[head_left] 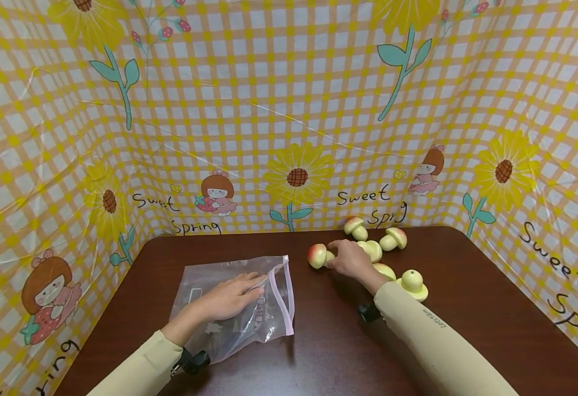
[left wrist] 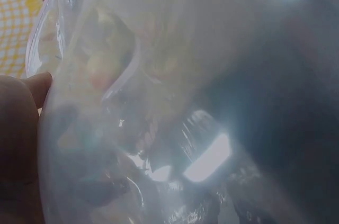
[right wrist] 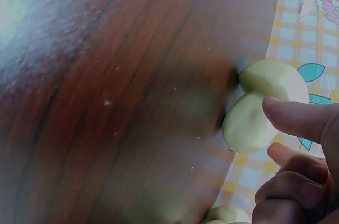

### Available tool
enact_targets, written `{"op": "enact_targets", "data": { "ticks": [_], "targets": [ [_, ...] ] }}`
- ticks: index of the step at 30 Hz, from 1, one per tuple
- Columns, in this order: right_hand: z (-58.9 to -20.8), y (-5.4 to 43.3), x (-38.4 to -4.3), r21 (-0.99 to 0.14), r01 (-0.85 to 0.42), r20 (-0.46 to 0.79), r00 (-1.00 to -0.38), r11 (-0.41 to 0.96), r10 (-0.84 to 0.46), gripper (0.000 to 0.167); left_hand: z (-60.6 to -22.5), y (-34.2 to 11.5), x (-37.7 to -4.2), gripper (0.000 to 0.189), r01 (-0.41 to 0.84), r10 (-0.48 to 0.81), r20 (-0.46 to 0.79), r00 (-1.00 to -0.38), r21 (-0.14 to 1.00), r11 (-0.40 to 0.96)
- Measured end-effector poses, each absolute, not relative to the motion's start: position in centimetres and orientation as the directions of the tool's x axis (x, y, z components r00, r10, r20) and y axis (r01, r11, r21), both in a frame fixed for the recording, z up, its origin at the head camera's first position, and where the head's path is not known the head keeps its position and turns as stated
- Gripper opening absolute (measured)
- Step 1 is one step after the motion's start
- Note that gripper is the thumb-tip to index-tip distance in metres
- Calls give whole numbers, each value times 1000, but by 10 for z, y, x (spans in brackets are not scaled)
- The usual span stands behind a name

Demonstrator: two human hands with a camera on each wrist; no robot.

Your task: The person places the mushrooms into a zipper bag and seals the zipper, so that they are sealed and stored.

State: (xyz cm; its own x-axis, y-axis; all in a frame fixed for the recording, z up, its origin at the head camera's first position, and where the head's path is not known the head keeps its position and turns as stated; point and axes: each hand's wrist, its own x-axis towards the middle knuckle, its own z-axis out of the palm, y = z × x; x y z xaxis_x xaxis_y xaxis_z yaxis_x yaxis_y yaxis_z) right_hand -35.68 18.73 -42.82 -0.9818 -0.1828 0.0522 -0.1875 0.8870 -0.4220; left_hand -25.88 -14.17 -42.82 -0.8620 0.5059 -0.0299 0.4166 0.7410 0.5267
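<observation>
A clear plastic zip bag (head_left: 219, 286) with a pale pink seal strip lies on the dark table. My left hand (head_left: 232, 297) rests on it, fingers fairly straight, near its mouth, which gapes slightly to the right. In the left wrist view the film of the bag (left wrist: 159, 75) fills most of the picture, the thumb at its edge. Further right, my right hand (head_left: 350, 258) pinches the stem of a toy mushroom (head_left: 317, 256) with a red-tinged cap. The right wrist view shows thumb and forefinger at the pale stem of this mushroom (right wrist: 246, 123).
Several more toy mushrooms lie about the right hand: one at the back (head_left: 355, 228), another at the back right (head_left: 394, 239), and one cap-down (head_left: 413, 283) by the sleeve. Patterned cloth (head_left: 289, 110) walls the table (head_left: 487, 308) at the back and sides.
</observation>
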Motion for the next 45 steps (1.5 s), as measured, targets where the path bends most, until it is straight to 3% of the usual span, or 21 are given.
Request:
{"op": "enact_targets", "data": {
  "ticks": [24,34,39,45],
  "targets": [
    [-436,186,-366,-554,-186,26,-978,811,-207,54,-429,-141,-257,51,394,497,-55,-866,537,746],
    [-439,185,-362,-756,-20,-99,-984,654,-146,56,-431,-141,-258,51,396,494,-49,-868,531,749],
    [-439,184,-361,-797,74,-183,-975,600,-123,57,-432,-141,-258,50,403,497,-40,-867,529,747],
    [-440,183,-362,-804,98,-205,-971,586,-119,57,-432,-141,-259,51,397,494,-46,-868,535,746]
  ]
}}
